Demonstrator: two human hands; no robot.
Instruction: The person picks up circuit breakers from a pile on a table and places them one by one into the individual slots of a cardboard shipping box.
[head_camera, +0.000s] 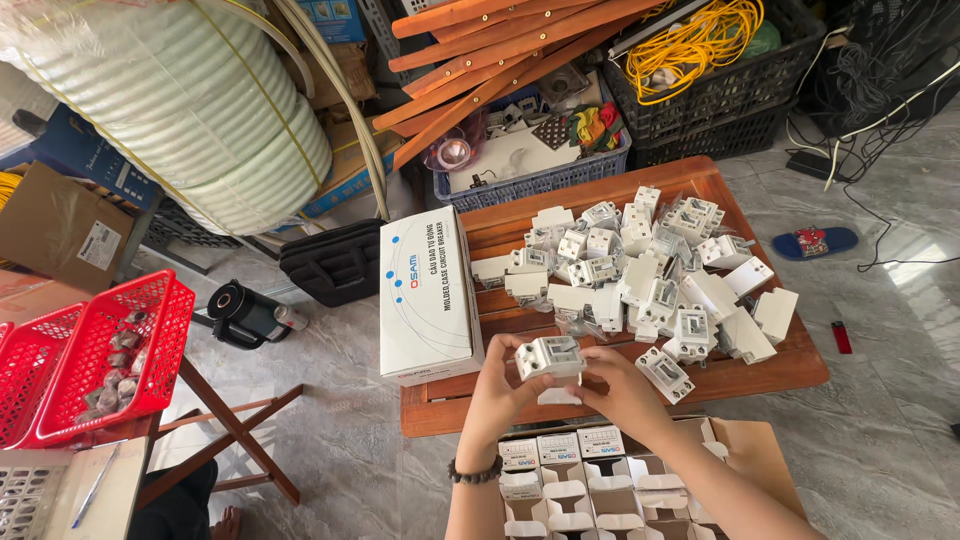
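Fingers of the left hand (497, 392) and right hand (622, 392) pinch a white circuit breaker (549, 356) between them. Just below lies an open carton (745, 450) of small white boxes (560, 447); just left, a long white box (428, 297); beyond, loose breakers (640, 275) heaped on a wooden table (790, 365).

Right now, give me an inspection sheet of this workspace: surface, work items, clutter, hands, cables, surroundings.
Surface: slatted wooden table, low, on tiled floor.
Work items: white breaker held above it; pile of white breakers; carton of small boxes below.
Clutter: long white box; lighter on floor.
Hands: left hand and right hand both grip the breaker.
Cables: yellow cable in black crate; black cables.
Surroundings: red baskets, hose coil.
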